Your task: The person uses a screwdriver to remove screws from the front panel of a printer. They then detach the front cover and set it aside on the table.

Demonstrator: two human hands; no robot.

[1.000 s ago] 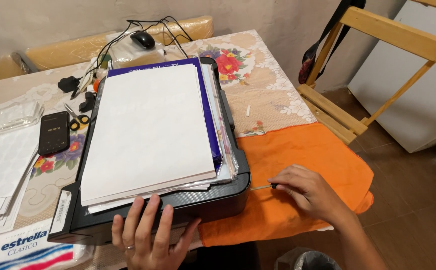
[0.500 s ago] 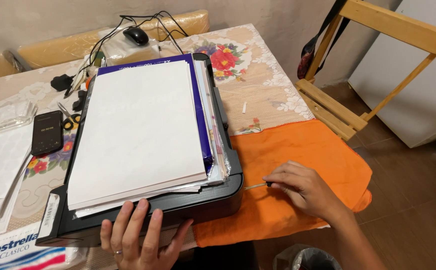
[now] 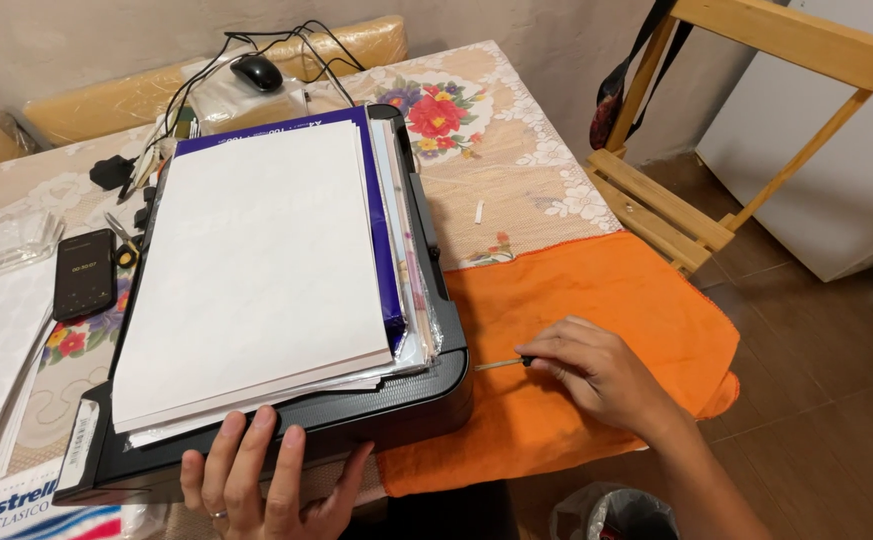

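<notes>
The right hand (image 3: pixel 596 375) grip pinches a screwdriver (image 3: pixel 501 364) pointing at the printer (image 3: pixel 396 415); left hand (image 3: pixel 266 485) flat on it.

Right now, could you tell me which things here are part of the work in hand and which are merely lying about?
In hand:
- black printer, left hand on its front edge
- small screwdriver, held by right hand
- paper stack on the printer
- orange cloth underneath

Lying about:
- black phone
- computer mouse and cables
- wooden chair

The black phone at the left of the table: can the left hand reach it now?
Probably yes. The left hand rests on the printer's front edge, and the black phone lies uncovered beside the printer, nothing lying over it.
</notes>
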